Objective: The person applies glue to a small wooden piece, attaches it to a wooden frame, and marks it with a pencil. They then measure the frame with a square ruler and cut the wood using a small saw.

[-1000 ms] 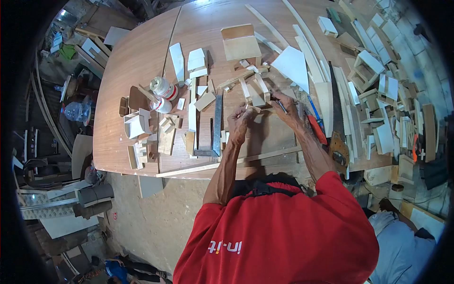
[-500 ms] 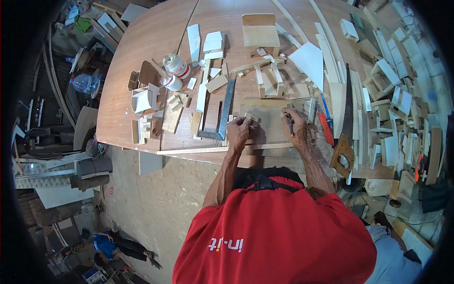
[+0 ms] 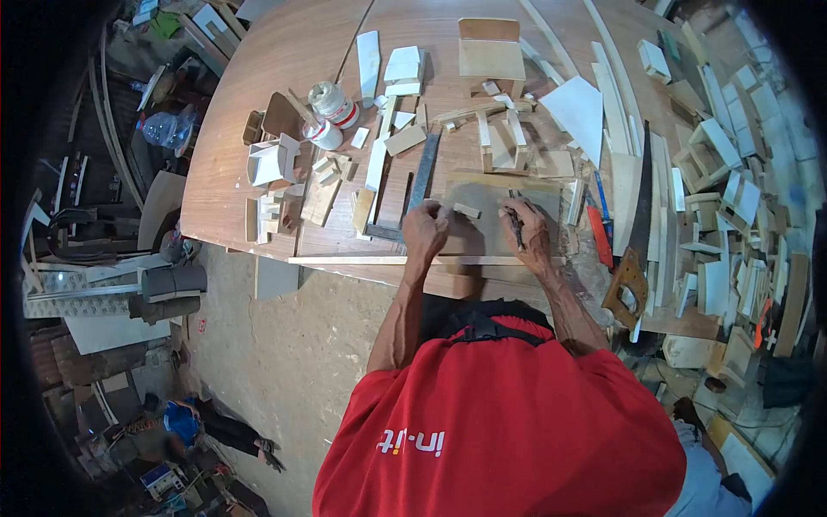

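drawn back from the small wooden block (image 3: 467, 210), our left hand (image 3: 425, 231) bunches together yet lies nearer it than our right hand (image 3: 530, 231), clamped on a dark pen (image 3: 517, 229); the block runs crosswise between them on the grey board (image 3: 484, 191).

Both hands (image 3: 425, 226) (image 3: 525, 229) hover forward, apart, fingers curled.

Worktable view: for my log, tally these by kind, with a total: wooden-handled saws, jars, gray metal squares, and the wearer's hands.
Wooden-handled saw: 1
Jars: 2
Gray metal square: 1
Hands: 2
Total: 6
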A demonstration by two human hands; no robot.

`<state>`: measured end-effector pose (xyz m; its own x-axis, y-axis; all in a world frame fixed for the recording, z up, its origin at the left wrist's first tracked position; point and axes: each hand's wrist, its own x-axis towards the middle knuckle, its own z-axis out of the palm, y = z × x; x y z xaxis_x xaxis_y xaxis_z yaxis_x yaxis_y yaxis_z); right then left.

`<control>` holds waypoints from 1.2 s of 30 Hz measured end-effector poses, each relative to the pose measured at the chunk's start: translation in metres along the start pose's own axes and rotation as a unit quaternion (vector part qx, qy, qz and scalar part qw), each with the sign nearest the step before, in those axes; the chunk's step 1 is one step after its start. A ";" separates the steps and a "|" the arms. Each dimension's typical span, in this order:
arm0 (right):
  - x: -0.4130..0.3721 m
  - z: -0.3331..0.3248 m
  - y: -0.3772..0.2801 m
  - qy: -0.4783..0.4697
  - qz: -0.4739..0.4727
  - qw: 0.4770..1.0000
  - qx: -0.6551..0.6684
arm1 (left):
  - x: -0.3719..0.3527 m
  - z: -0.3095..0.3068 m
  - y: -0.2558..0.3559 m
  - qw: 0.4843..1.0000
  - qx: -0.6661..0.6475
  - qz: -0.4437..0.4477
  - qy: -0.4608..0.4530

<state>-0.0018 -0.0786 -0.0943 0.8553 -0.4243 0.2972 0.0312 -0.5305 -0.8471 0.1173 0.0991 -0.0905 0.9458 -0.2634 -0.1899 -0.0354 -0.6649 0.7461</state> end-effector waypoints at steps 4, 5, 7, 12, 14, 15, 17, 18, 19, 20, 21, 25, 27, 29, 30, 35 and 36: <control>-0.001 0.004 0.005 -0.002 0.010 1.000 -0.006 | 0.028 -0.025 -0.016 0.976 0.151 0.072 0.138; -0.002 0.003 0.003 -0.002 0.009 1.000 -0.008 | 0.036 -0.027 -0.024 0.965 0.175 0.101 0.165; 0.000 0.003 -0.003 -0.003 0.006 1.000 -0.011 | 0.049 -0.031 -0.036 0.964 0.201 0.104 0.142; 0.002 0.005 -0.005 0.015 -0.002 0.999 -0.028 | 0.066 -0.029 -0.025 0.962 0.251 0.073 0.079; 0.002 0.008 -0.003 0.017 -0.005 0.999 -0.036 | 0.067 -0.027 -0.022 0.966 0.238 0.064 0.078; 0.002 0.010 -0.003 0.020 -0.008 0.999 -0.043 | 0.068 -0.028 -0.020 0.969 0.226 0.055 0.078; 0.000 0.009 -0.006 0.020 0.006 0.999 -0.042 | 0.070 -0.032 -0.021 0.970 0.225 0.066 0.065; 0.001 0.009 -0.007 0.016 0.016 0.999 -0.039 | 0.071 -0.033 -0.022 0.972 0.217 0.070 0.059; 0.004 0.010 -0.008 0.018 0.015 0.999 -0.040 | 0.074 -0.034 -0.023 0.974 0.208 0.074 0.054; 0.003 0.010 -0.007 0.020 0.022 0.999 -0.040 | 0.078 -0.034 -0.025 0.974 0.207 0.074 0.054; 0.001 0.010 -0.007 0.019 0.029 0.999 -0.038 | 0.081 -0.035 -0.025 0.972 0.212 0.082 0.066; -0.002 0.010 -0.003 0.019 0.003 0.999 -0.045 | 0.068 -0.033 -0.018 0.955 0.230 0.146 0.120; 0.000 0.009 -0.004 0.001 0.017 0.998 -0.059 | 0.058 -0.025 -0.010 0.952 0.229 0.161 0.126; 0.001 0.010 -0.008 -0.008 -0.012 0.996 -0.085 | 0.046 -0.023 0.004 0.953 0.269 0.123 0.067; 0.002 0.011 -0.012 -0.018 -0.037 0.993 -0.109 | 0.046 -0.017 0.000 0.950 0.286 0.116 0.054; 0.013 0.030 -0.022 -0.083 -0.076 0.981 -0.161 | 0.048 -0.009 -0.005 0.957 0.262 0.096 0.074; 0.013 0.035 -0.020 -0.077 -0.083 0.978 -0.174 | 0.049 -0.008 -0.004 0.956 0.271 0.086 0.069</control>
<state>0.0273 -0.0474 -0.0887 0.9220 -0.2098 0.3254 0.0210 -0.8121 -0.5831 0.1661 0.0945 -0.0972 0.9431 -0.3321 0.0194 -0.3213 -0.8942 0.3117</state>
